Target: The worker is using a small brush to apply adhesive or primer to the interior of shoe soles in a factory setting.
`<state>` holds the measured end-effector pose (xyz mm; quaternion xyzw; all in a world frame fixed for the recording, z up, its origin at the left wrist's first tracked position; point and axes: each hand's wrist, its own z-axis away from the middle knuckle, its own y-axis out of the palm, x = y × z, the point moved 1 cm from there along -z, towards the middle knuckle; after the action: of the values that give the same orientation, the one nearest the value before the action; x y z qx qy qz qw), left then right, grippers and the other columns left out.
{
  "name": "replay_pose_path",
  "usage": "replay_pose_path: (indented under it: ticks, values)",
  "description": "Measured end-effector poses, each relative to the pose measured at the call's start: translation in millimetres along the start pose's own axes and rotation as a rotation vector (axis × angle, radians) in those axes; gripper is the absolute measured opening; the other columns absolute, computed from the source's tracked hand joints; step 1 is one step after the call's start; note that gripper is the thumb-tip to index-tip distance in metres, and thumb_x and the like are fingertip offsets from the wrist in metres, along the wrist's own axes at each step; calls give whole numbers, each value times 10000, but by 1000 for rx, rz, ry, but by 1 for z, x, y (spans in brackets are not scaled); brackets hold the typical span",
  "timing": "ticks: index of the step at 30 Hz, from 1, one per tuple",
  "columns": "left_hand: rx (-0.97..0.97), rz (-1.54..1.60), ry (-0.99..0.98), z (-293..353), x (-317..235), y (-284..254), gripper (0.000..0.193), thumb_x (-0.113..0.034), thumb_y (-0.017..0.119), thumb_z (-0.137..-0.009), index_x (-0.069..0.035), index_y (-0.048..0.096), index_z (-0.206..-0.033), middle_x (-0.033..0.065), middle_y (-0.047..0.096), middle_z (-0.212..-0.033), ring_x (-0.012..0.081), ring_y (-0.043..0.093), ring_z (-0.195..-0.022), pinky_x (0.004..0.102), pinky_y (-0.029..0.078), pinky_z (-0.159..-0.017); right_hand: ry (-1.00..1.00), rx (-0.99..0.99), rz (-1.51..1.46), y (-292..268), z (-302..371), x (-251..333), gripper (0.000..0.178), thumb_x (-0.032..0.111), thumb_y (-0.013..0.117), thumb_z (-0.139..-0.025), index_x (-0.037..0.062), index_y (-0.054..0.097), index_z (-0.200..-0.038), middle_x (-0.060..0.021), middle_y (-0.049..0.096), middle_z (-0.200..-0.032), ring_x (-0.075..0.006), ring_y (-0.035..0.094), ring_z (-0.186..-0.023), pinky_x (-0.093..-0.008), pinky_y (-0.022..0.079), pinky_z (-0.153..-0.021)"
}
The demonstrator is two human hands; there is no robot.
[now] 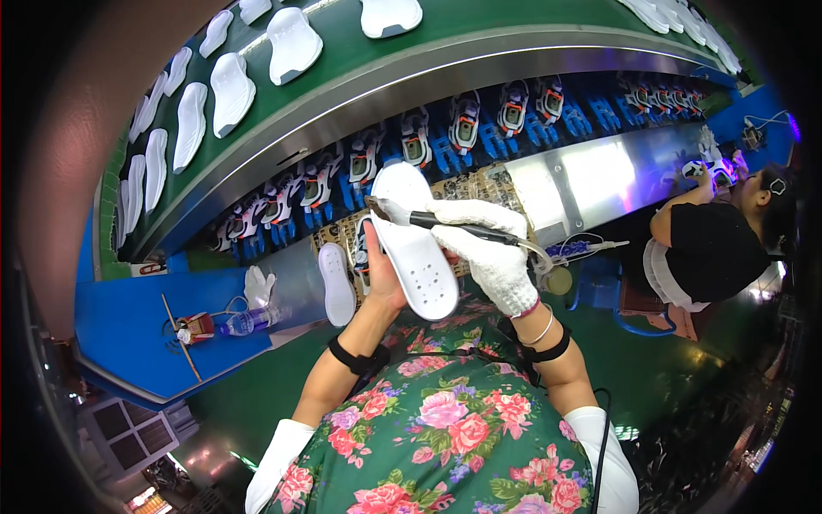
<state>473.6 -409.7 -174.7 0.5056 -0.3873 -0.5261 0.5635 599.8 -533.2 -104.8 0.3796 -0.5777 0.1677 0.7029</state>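
Observation:
A white shoe sole (pixel 421 272) with a cluster of small holes is tilted up in front of me, gripped by my bare left hand (pixel 385 272). My right hand (pixel 486 250), in a white knitted glove, is closed around the black handle of a brush (pixel 428 220). The brush's head lies at the sole's upper edge. Beyond it shows a rounded white piece (pixel 401 182); whether it belongs to the same sole, I cannot tell. A shoe upper (pixel 361 257) is partly hidden behind my left hand, and another white sole (pixel 336 283) lies on the bench just left of it.
White soles (pixel 232 94) line a green conveyor belt (pixel 351 51) above. Several shoe uppers (pixel 415 137) stand on blue supports below it. Left, a blue table (pixel 128 321) bears a plastic bottle (pixel 244 322). A co-worker (pixel 711 244) sits at right. A thin cord (pixel 541 255) hangs by my right hand.

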Motion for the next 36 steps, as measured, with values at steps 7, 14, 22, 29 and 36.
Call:
replay_pose_path:
  ticks: [7,14,22,29,36]
  values:
    - [-228,-201,172,-8,1,30,1017,-871,294,-850,-86,405,-1488,108,540,-1422,297,539,-1276,452,409,-1094,-468,-48,419,10,-16,30,210,5,790,-752,8,763,-961,-122,749,-935,-190,723,-843,-310,574,-754]
    - [-156,-354,228,-21,13,54,937,-815,238,-910,-117,344,-1527,97,470,-1487,294,463,-1353,445,355,-1142,-852,-12,757,8,-30,48,287,-40,757,-717,18,749,-998,-156,740,-1015,-281,702,-853,-361,552,-774]
    - [200,14,155,-31,12,16,965,-841,249,-887,-114,335,-1517,120,487,-1456,296,515,-1302,453,399,-1118,-797,160,711,29,-8,45,285,-12,744,-734,80,765,-1002,-128,731,-994,-290,694,-872,-379,544,-766]
    - [131,-114,241,-36,29,25,911,-787,312,-923,-111,304,-1534,129,459,-1465,269,481,-1316,428,391,-1122,-713,158,819,6,-7,32,322,34,743,-771,74,750,-1090,-126,729,-1073,-298,699,-947,-399,546,-853]
    - [-320,-455,250,-37,12,23,1000,-870,277,-858,-104,343,-1497,164,572,-1324,295,607,-1164,465,507,-994,-748,48,636,-13,-18,34,269,61,717,-777,57,750,-1044,-136,733,-1050,-307,697,-924,-393,559,-816]
